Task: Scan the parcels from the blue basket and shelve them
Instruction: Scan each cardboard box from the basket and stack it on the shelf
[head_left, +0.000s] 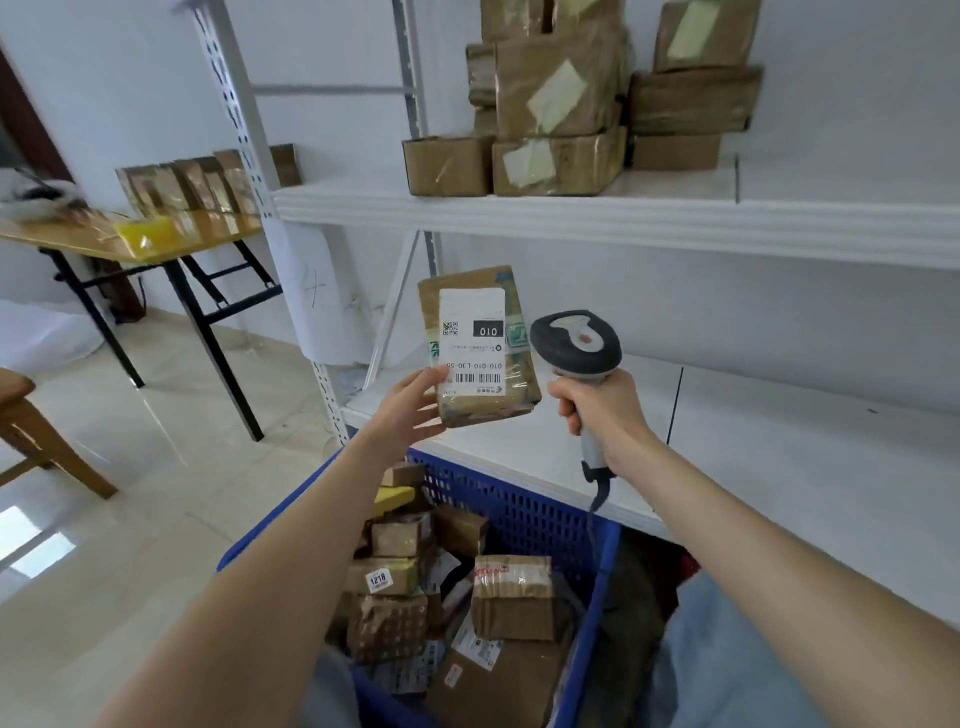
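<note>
Your left hand (410, 408) pinches brown cardboard parcel (480, 345), long axis upright. Your right hand (605, 415), clamped on grey handheld scanner (576, 340), just right of it; aim left at barcode (470, 378).

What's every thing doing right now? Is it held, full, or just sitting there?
Parcel: held up by the left hand, label facing the camera.
Scanner: gripped in the right hand, head beside the parcel.
Blue basket: holds a heap of parcels.
Upper shelf: stacked with boxes.
</note>
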